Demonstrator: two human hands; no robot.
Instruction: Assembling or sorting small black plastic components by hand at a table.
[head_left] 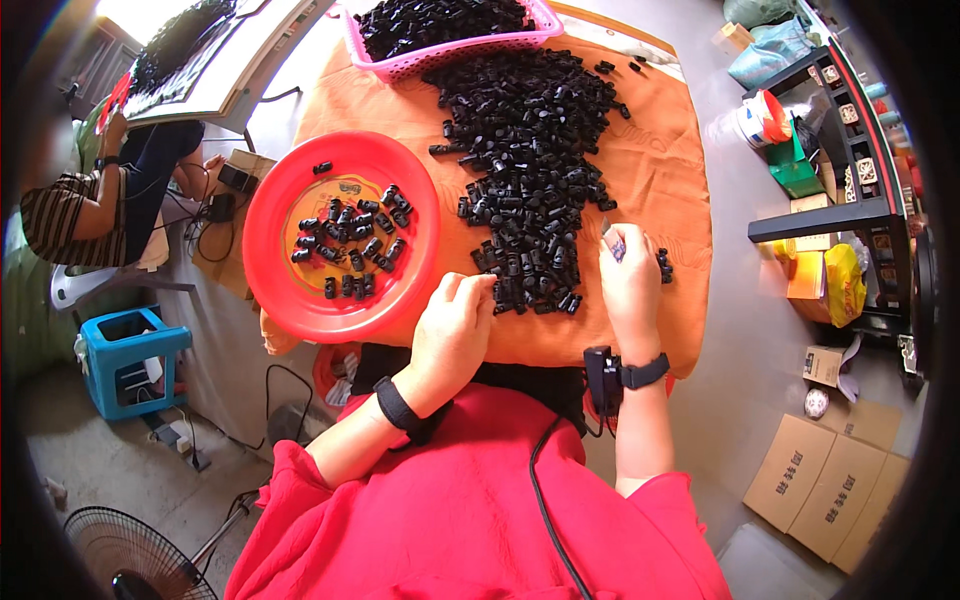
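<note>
A long heap of small black plastic pieces, which look like cord locks, runs down the orange-covered table. My left hand is at the heap's near left edge, thumb and fingers pressed together; whatever is between them is hidden. Beyond the heap's right side, my right hand is closed around a small greyish thing that I cannot make out. A few loose black pieces lie beside that hand. To the left, a round red plastic basin holds several more of the black pieces, spread over its patterned bottom.
A pink basket full of black pieces stands at the table's far edge. Another person sits at the far left by a white table. A blue stool and a fan are at left; a black shelf and cardboard at right.
</note>
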